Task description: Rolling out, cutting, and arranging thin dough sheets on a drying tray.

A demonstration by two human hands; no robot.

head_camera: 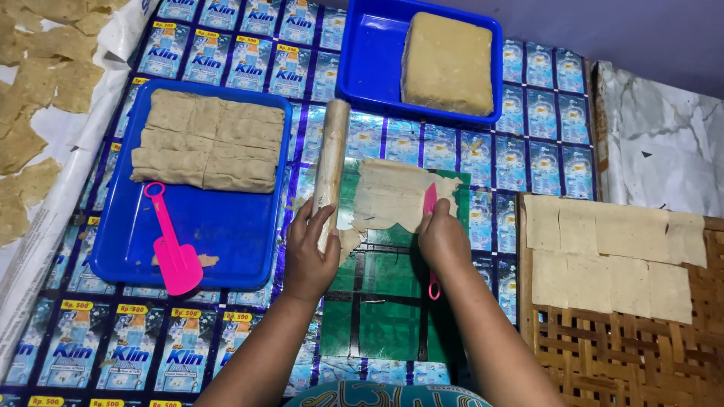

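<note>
A thin sheet of pale dough (392, 194) lies on a green board (385, 301) in front of me. My right hand (445, 240) holds a small pink plastic cutter (431, 200) with its blade pressed on the sheet's right part. My left hand (309, 252) rests on the lower end of a dough-coated rolling pin (332, 154) lying along the board's left edge, fingertips near the sheet's torn left edge.
A blue tray (226, 234) at left holds stacked cut dough pieces (211, 139) and a pink scoop (172, 249). Another blue tray (369, 68) at the back holds a dough block (446, 64). Cut squares (603, 252) lie on a woven rack at right; dried pieces (34, 90) at far left.
</note>
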